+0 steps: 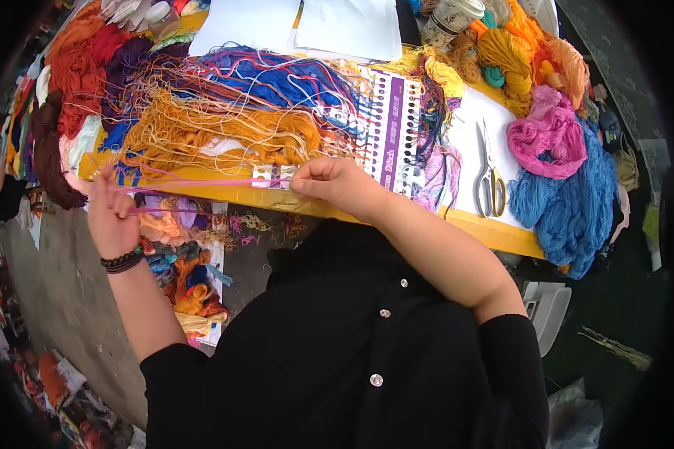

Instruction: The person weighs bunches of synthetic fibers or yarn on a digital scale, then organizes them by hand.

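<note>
Pink thread (217,182) runs taut between my two hands along the table's front edge. My left hand (114,213), with dark bracelets at the wrist, is closed around the thread at the left, its fingers curled. My right hand (337,185) pinches the other end, beside a small white card with punched holes (266,176). Behind the strands lies a big bundle of golden-orange thread (225,135), with blue thread (277,78) beyond it. A purple and white cross-stitch card (392,127) with rows of holes lies past my right hand.
Scissors (490,176) with grey and yellow handles rest on white paper at the right. Pink skeins (547,135) and blue skeins (565,202) hang near the right corner. Red skeins (86,82) lie at the left. More coloured skeins (191,299) sit below the yellow table edge (494,233).
</note>
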Tool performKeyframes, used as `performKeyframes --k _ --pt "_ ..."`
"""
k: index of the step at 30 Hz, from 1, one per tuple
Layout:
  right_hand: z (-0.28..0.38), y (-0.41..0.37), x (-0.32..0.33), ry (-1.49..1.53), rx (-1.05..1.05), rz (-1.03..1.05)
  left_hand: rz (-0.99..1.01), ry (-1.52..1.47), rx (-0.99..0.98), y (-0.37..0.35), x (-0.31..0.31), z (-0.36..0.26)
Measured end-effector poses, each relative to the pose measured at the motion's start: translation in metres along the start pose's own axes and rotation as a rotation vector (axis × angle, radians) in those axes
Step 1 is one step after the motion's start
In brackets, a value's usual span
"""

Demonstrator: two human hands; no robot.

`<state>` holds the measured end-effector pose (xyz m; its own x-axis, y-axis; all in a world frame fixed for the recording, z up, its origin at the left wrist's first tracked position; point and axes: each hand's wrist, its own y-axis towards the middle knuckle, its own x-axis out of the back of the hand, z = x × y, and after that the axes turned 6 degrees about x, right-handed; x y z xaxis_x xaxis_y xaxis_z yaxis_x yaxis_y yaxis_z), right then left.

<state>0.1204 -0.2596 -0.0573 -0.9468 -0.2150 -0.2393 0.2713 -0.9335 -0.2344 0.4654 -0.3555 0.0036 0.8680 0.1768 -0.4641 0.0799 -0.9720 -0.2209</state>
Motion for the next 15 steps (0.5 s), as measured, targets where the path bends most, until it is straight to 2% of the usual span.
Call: performKeyframes --k 2,3,5,6,8,9,11,12,13,14,15 --pt "-0.005 0.001 -0.002 0.009 -0.001 0.01 0.063 0.057 -0.111 0.008 0.014 -0.02" --pt "-0.006 0.001 -0.003 0.017 0.0 0.017 0.03 0.146 -0.183 0.014 0.024 -0.032" --pt "-0.006 0.001 -0.002 0.036 -0.002 0.007 -0.107 0.391 -0.34 0.002 0.004 -0.051" --pt "-0.005 0.001 -0.001 0.052 -0.004 -0.007 -0.288 0.488 -0.445 0.011 0.021 -0.06" --pt "-0.01 0.001 -0.002 0.068 0.032 -0.01 -0.553 0.571 -0.586 -0.007 0.002 -0.07" --pt "-0.012 0.0 -0.002 0.083 0.062 -0.012 -0.598 0.582 -0.67 -0.009 0.005 -0.077" --pt "-0.014 -0.002 -0.003 0.003 0.072 -0.018 -0.438 0.806 -0.72 -0.007 0.033 -0.08" --pt "-0.013 -0.002 -0.004 -0.075 0.081 -0.024 -0.18 0.711 -0.645 -0.004 0.039 -0.07" --pt "-0.002 -0.006 -0.009 -0.202 0.111 -0.039 0.03 0.465 -0.441 -0.009 0.033 -0.057" --pt "0.013 -0.012 -0.016 -0.329 0.138 -0.056 0.154 0.323 -0.275 -0.013 0.03 -0.041" --pt "0.022 -0.016 -0.023 -0.402 0.245 -0.078 0.241 0.371 -0.252 -0.029 0.004 -0.018"
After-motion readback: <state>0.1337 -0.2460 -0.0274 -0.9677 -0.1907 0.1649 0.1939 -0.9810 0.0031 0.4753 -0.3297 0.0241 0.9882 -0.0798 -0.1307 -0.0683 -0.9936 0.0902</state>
